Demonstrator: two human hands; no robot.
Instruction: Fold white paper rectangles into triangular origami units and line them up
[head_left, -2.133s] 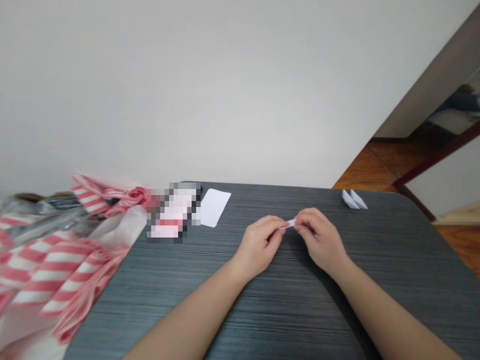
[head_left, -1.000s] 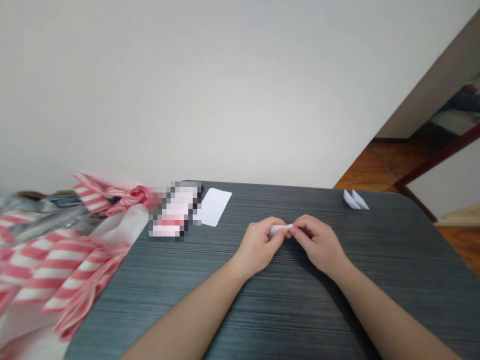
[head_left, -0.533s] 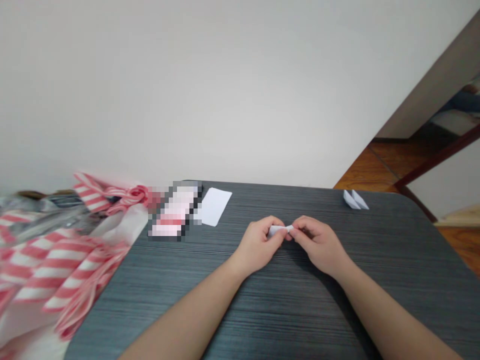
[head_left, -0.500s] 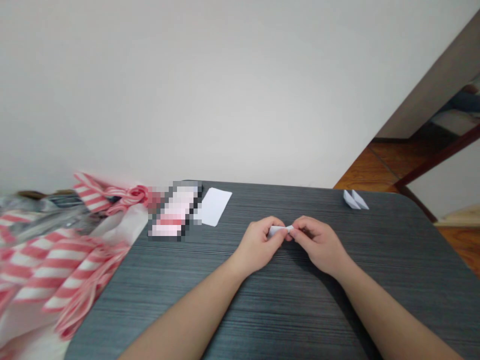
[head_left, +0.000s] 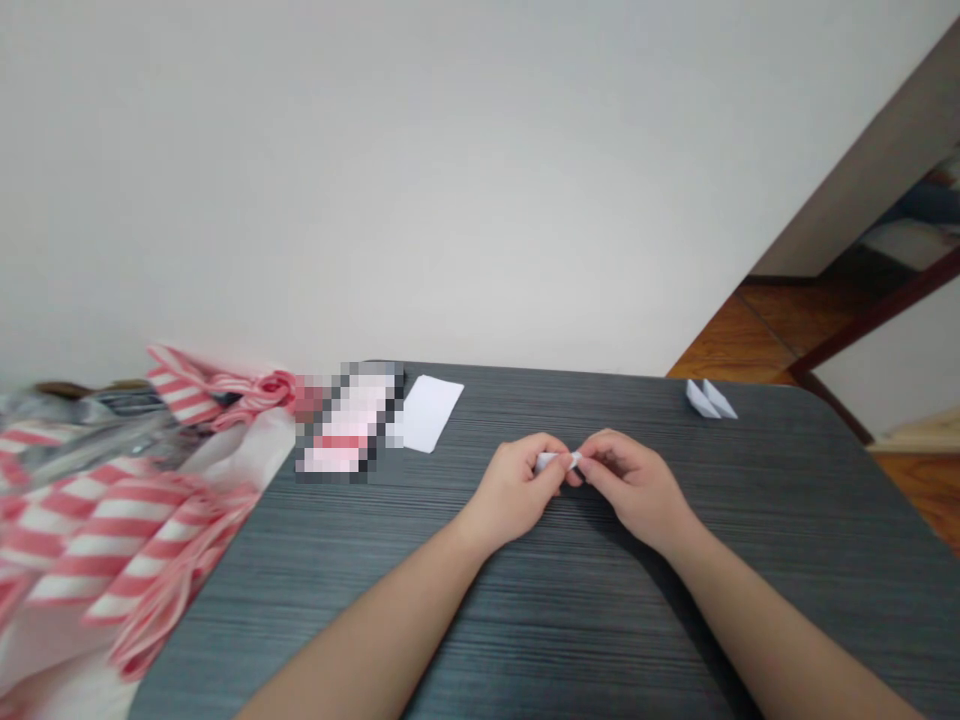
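Between both hands, just above the dark table [head_left: 480, 620], is a small folded piece of white paper [head_left: 546, 461]. My left hand [head_left: 523, 490] pinches its left part between thumb and fingers. On the other side, the thumb and fingertips of my right hand [head_left: 636, 488] close on the paper's right end. Most of the paper is hidden by my fingers, so its full shape cannot be made out. A folded white paper shape with two pointed parts [head_left: 711, 400] stands near the table's far right edge.
White sheets of paper [head_left: 431, 412] lie at the far left of the table beside a blurred-out phone-like object [head_left: 352, 415]. Red-and-white striped cloth [head_left: 135, 520] is heaped left of the table. A pale wall [head_left: 450, 180] rises behind; wooden floor [head_left: 757, 325] shows at right.
My fingertips have shifted slightly on the folded paper, with the left thumb covering more of its middle. Both hands stay in nearly the same place, and the other things have not moved.
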